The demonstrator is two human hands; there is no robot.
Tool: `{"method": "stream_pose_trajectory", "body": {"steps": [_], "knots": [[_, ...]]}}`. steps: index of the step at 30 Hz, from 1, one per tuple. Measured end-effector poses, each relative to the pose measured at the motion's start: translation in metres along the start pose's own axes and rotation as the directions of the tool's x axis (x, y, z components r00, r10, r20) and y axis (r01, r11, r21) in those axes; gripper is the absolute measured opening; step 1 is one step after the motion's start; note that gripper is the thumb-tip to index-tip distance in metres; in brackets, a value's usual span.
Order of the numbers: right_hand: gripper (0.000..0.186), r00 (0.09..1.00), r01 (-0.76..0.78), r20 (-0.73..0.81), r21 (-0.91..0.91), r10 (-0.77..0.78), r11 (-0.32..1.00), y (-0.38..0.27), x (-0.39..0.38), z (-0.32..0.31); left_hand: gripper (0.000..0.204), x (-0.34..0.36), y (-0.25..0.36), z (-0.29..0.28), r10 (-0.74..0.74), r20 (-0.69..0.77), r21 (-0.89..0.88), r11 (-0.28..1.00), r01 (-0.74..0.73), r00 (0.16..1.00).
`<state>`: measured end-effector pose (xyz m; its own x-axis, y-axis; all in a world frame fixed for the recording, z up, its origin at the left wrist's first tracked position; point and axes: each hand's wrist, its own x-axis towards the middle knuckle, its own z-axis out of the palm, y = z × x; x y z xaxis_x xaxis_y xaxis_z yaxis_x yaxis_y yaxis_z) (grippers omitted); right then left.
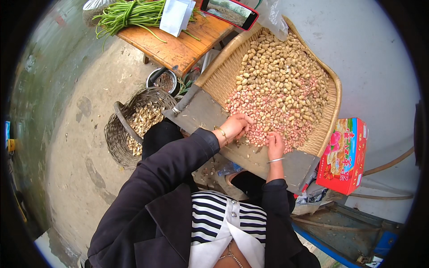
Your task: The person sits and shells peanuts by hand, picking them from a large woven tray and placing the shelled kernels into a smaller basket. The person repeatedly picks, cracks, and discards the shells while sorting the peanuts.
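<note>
A woven winnowing basket (332, 117) lies across my lap, holding unshelled peanuts (281, 62) toward its far side and pink shelled peanuts (259, 123) nearer me. My left hand (237, 127), with a gold bangle at the wrist, is over the near left part of the pink kernels. Its fingers are curled together, hiding whatever is in them. At the near edge of the kernels, my right hand (275, 145) is closed with thumb and fingers in a pinch. A silver bangle circles that wrist. Anything between those fingertips is too small to make out.
Left of my knee stands a wicker basket (117, 147) of empty peanut shells (145, 118). Beyond it are a metal pot (175, 89) and a wooden table (192, 49) bearing green stalks (129, 15) and a phone (230, 12). A red box (342, 156) stands at the right.
</note>
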<state>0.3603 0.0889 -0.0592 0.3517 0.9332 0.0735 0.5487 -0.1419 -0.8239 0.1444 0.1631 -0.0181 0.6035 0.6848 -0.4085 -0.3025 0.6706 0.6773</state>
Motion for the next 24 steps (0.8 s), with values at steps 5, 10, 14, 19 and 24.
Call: {"method": "stream_pose_trajectory", "body": {"steps": [5, 10, 14, 19, 24], "knots": [[0.014, 1.0, 0.012, 0.006, 0.001, -0.012, 1.0, 0.001, 0.001, -0.008, 0.012, -0.001, 0.004, 0.007, 0.004, -0.027, 0.012, 1.0, -0.004, 1.0], [0.012, 0.999, -0.036, -0.019, 0.102, 0.038, 0.994, -0.013, 0.016, -0.001, 0.018, -0.001, 0.014, -0.001, 0.064, -0.108, -0.067, 0.995, -0.072, 0.992], [0.015, 1.0, 0.029, -0.013, 0.084, -0.028, 0.996, -0.028, 0.036, 0.004, 0.02, 0.001, 0.014, 0.003, 0.044, -0.101, -0.092, 0.994, -0.053, 0.994], [0.017, 0.936, 0.349, 0.027, -0.229, -0.352, 0.909, -0.071, 0.07, 0.033, 0.021, -0.005, 0.017, 0.004, 0.05, -0.107, -0.107, 0.992, -0.061, 0.993], [0.015, 0.927, 0.363, 0.162, -0.616, -0.338, 0.7, -0.082, 0.096, 0.061, 0.023, 0.0, 0.016, 0.004, 0.086, -0.112, -0.087, 0.992, -0.096, 0.99]]}}
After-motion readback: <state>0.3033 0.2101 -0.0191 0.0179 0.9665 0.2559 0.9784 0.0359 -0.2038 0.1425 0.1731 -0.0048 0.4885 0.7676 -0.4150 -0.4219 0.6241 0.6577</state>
